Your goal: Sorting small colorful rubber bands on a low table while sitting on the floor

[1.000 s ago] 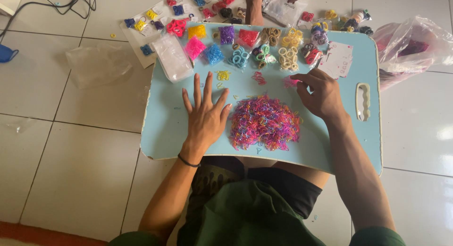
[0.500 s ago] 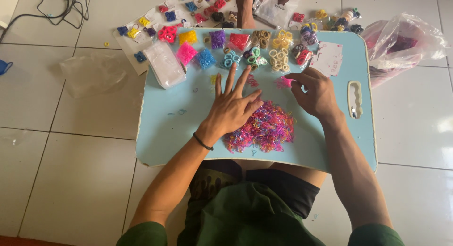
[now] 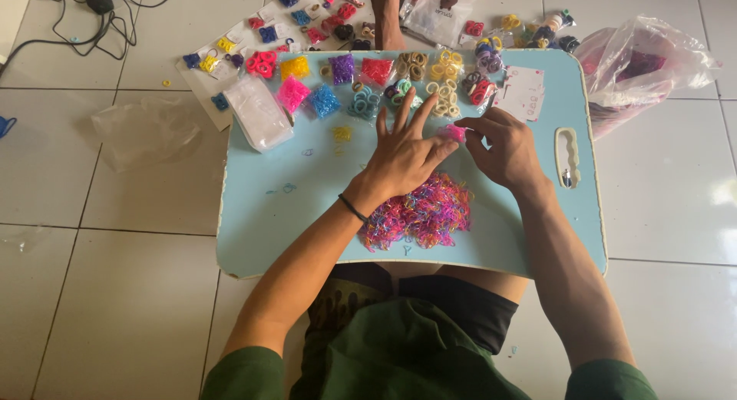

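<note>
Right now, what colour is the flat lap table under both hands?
Light blue, clearest in the head view.

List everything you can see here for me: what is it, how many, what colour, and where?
Lap table: one, pale blue, over the person's legs.
Loose bands pile: one heap, pink, purple and orange, near edge of the table.
Small bunch of bands: one, pink, between both hands.
Sorted band bundles: many, yellow, purple, red, blue, cream, along the far edge.
Clear packet stack: one, whitish, far left corner.
Plastic bag: one, clear with pink contents, floor at right.
Empty clear bag: one, floor at left.
Cables: black, floor at far left.
Left hand: fingers spread, on the table above the pile.
Right hand: pinching the pink bunch.
</note>
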